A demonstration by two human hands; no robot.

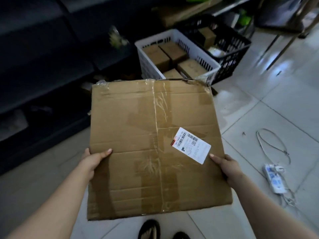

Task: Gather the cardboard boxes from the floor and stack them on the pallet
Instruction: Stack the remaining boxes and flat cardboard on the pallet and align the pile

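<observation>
Both hands are up front: the left hand [94, 161] clamps the left edge of the cardboard box [155, 145], thumb flat on top and the other fingers tucked underneath out of sight. The right hand [227, 167] does the same on the right edge, thumb lying over the top face just beside the white shipping label [190, 145]. The box sits level between the two hands, held above the floor, its broad top face toward the camera, with clear tape running down the middle seam and crumpled tape at the far corners.

Below its near edge, two feet in black sandals [150, 229] stand on the pale tiled floor [269, 118]. To the right on the tiles lie a white power strip [274, 180] and a looped thin cable [272, 144].

Just past the box's far edge stands a white basket [176, 54] packed with small brown boxes, touching a black basket [229, 47] behind it. A dark sofa [39, 62] fills the left side; the room is dim.
</observation>
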